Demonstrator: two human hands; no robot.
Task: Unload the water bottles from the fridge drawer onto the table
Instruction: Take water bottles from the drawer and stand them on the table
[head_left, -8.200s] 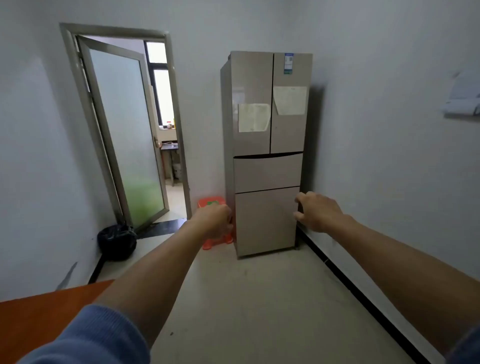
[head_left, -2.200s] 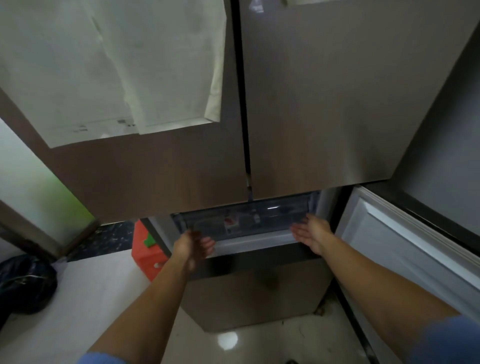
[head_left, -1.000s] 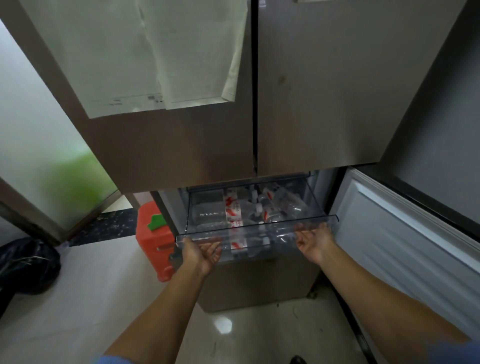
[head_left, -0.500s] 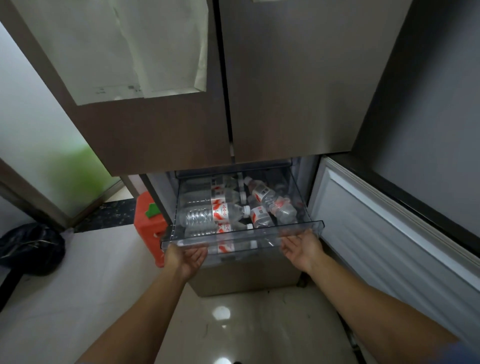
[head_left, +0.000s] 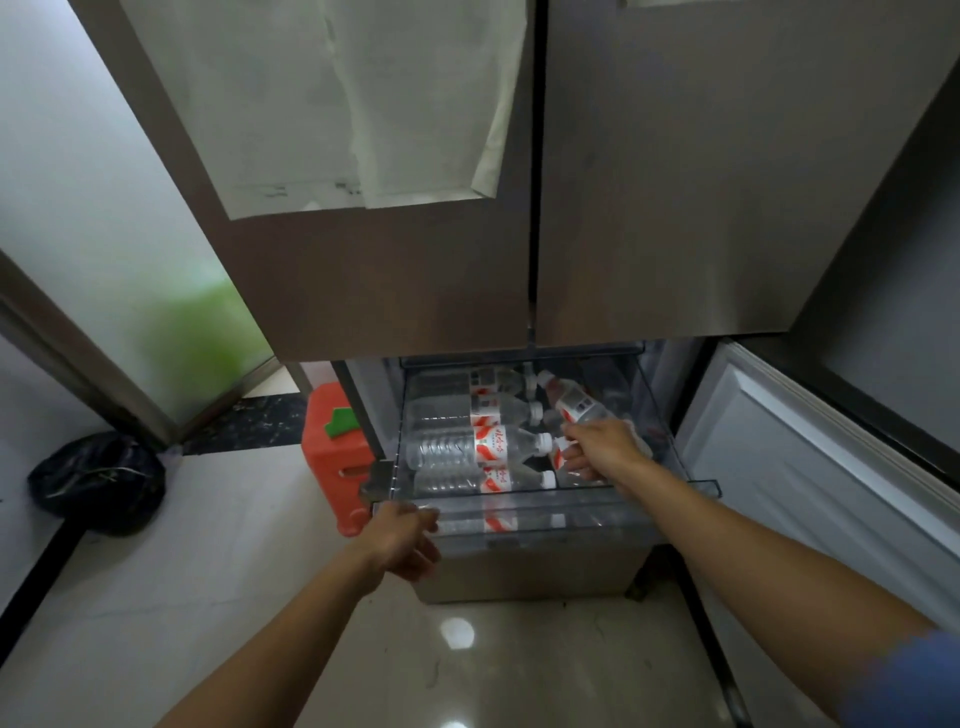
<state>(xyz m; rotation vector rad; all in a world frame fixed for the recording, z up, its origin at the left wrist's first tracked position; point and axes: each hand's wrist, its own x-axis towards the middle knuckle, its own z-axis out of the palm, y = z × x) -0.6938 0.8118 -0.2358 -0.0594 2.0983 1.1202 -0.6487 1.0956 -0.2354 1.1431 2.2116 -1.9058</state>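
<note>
Two shut upper doors of the fridge (head_left: 675, 182) fill the view above the drawer (head_left: 613, 525), and a sheet of paper (head_left: 363, 104) hangs on the left one. A white door panel (head_left: 805, 467) stands swung open just right of the drawer. The drawer itself is clear plastic and stands out from under the doors. Left of it on the floor sits an orange plastic stool (head_left: 332, 457), and well beyond that, further left, lies a black bag (head_left: 98, 483).

Several water bottles (head_left: 457, 449) lie on their sides in the left half of the drawer, stacked front to back with their caps pointing right. One more shows through the drawer's front wall. A tilted bottle (head_left: 576, 405) lies toward the drawer's back right.

The right hand (head_left: 605, 449) reaches over the front wall into the right half of the drawer. Its fingers (head_left: 576, 467) and thumb are curled round the gripped bottle (head_left: 558, 458), whose red label shows between them. The left hand (head_left: 405, 540) hovers at the drawer's front left corner, fingers loosely spread and holding nothing; whether they touch the wall cannot be told.
</note>
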